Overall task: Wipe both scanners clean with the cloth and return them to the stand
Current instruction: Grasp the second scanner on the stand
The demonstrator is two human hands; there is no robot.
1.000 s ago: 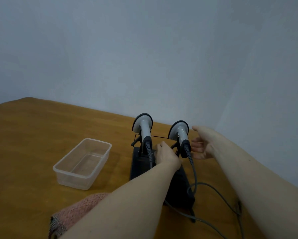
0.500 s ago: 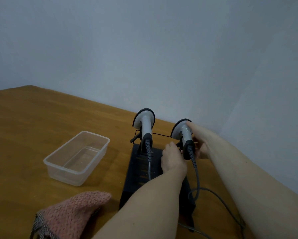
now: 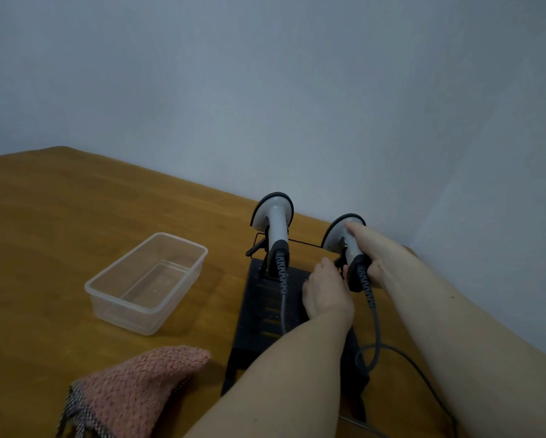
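Observation:
Two grey scanners with black handles stand upright in a black stand [image 3: 259, 311] near the table's back right. The left scanner [image 3: 276, 222] sits untouched in its holder. My right hand [image 3: 372, 251] grips the right scanner [image 3: 336, 238] around its neck and handle, thumb up on the head. My left hand [image 3: 327, 295] rests on the stand just left of that scanner's handle, fingertips at the holder. A pink fluffy cloth [image 3: 139, 387] lies on the table at the lower left, untouched.
A clear plastic container [image 3: 145, 279] stands to the left of the stand. Grey cables [image 3: 376, 327] run from both scanners down over the stand and off to the right. Walls close in behind and to the right of the wooden table [image 3: 60, 232].
My right hand moved from beside the right scanner onto it and closed around it. My left hand has stayed at the stand next to the holder.

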